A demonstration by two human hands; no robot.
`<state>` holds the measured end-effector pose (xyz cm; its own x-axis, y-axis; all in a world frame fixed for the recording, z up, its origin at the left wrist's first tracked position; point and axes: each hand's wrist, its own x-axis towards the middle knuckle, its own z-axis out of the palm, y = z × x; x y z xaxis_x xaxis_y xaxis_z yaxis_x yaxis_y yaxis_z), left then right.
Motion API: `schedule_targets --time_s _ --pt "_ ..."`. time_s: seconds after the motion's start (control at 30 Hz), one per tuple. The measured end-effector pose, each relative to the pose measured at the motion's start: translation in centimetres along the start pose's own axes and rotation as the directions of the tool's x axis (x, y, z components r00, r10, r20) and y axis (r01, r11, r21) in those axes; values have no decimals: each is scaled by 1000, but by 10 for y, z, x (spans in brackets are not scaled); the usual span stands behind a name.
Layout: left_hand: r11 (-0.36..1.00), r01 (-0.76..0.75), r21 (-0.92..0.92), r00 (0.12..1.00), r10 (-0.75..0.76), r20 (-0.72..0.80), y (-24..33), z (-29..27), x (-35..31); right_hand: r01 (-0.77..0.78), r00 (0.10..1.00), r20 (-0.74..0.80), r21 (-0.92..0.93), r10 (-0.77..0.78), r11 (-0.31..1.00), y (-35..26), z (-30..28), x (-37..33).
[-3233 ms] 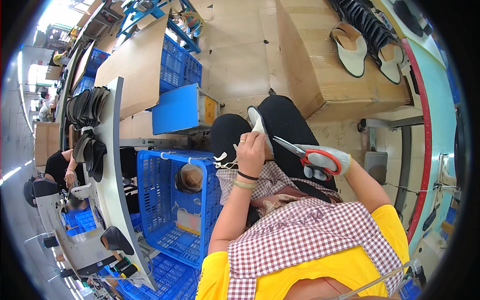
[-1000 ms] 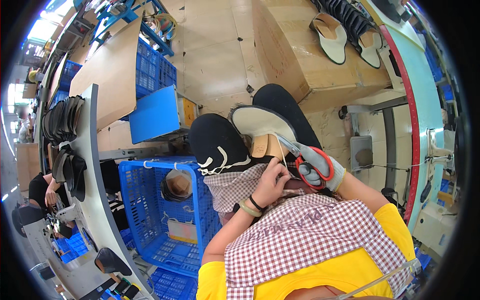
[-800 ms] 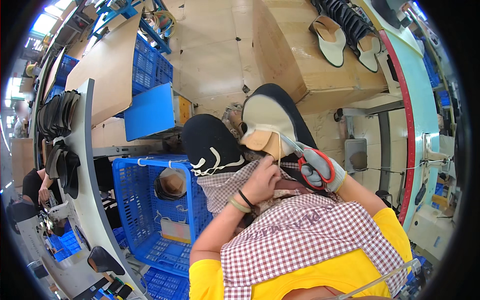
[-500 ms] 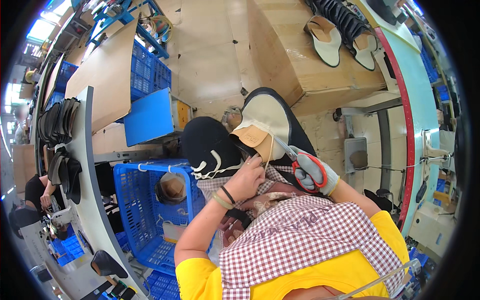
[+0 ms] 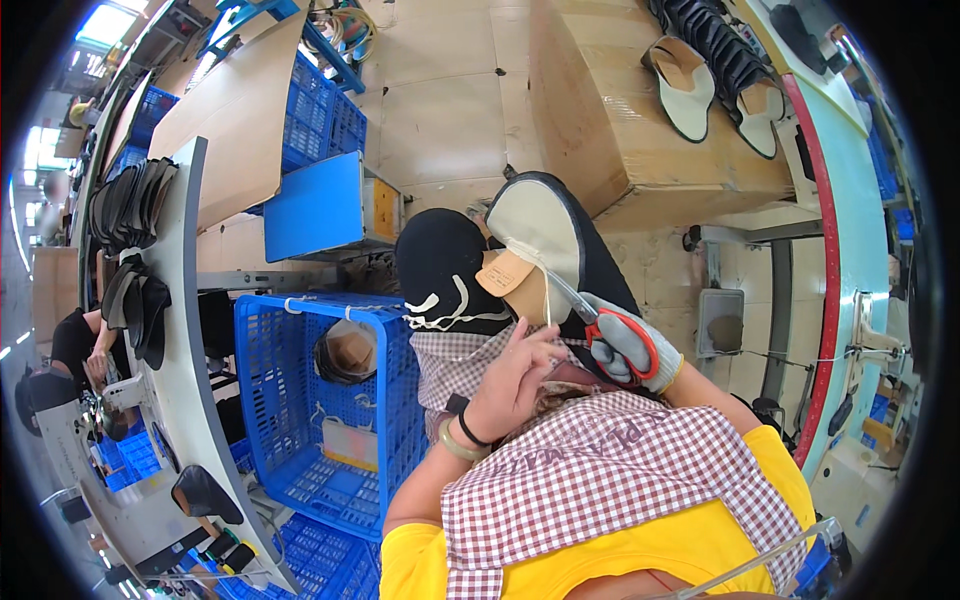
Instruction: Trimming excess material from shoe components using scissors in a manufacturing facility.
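The scissors (image 5: 583,308) are being gripped by the gloved right hand (image 5: 628,352), their blades being angled toward the shoe (image 5: 540,228), which is being supported on the thigh (image 5: 612,283), just beyond both hands. Whether the strip (image 5: 548,296) is being pinched by the left hand (image 5: 508,388) cannot be told. Some gloved fingers are being covered by the red handle; the blade tips are being blurred.

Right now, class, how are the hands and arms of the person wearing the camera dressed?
The left hand is gloveless, with a black band and a pale bangle at the wrist. The right hand wears a grey and whitish glove with a yellowish cuff edge. Short yellow sleeves cover the upper arms.
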<state>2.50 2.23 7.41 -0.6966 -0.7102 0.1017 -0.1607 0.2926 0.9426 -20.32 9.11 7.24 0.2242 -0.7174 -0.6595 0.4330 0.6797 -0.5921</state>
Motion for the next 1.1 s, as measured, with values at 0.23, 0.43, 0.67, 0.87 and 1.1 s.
schedule_targets --time_s 0.23,0.43,0.67,0.87,1.1 --pt "893 177 414 958 -59 -281 -18 9 54 -20 997 75 70 15 997 -5 3 0" --pt "819 181 544 971 -62 -230 -33 10 71 -25 1000 15 23 25 999 -11 7 2" --pt "928 344 144 910 -292 -293 -41 16 61 -75 996 -52 -126 69 989 -28 12 2" --pt "941 322 -104 876 -338 -343 -46 27 59 -104 994 -61 -164 95 981 -32 13 1" --pt "945 308 -113 881 -328 -340 -44 40 54 -149 989 5 114 149 982 -34 10 12"
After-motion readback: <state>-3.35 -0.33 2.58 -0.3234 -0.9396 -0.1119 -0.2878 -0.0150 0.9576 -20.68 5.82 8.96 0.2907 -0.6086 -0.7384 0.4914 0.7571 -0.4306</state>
